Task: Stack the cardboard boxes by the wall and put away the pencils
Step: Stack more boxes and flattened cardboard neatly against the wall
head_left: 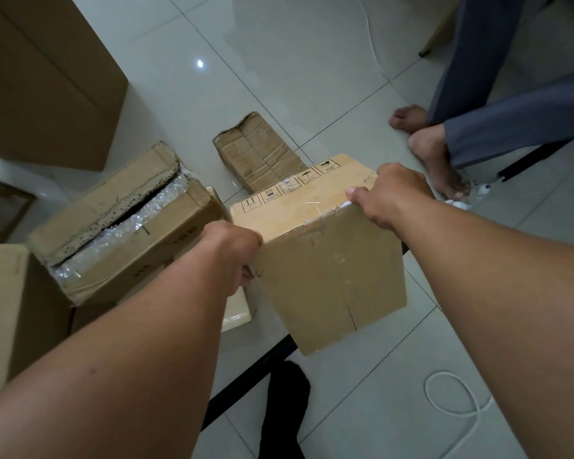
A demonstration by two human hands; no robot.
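Observation:
I hold a taped brown cardboard box (325, 260) with printed handling symbols on its top, tilted and lifted above the tiled floor. My left hand (232, 250) grips its left upper edge and my right hand (388, 197) grips its right upper edge. To the left sits a worn box (113, 226) with a torn top flap and clear tape, resting on other cardboard. A small crumpled box (256, 150) lies on the floor behind. No pencils are in view.
A large brown box (43, 81) stands at the upper left and another carton (4, 306) at the left edge. A person's bare feet (424, 140) and grey trousers are at the upper right. A white cable (454, 399) loops on the floor at the lower right.

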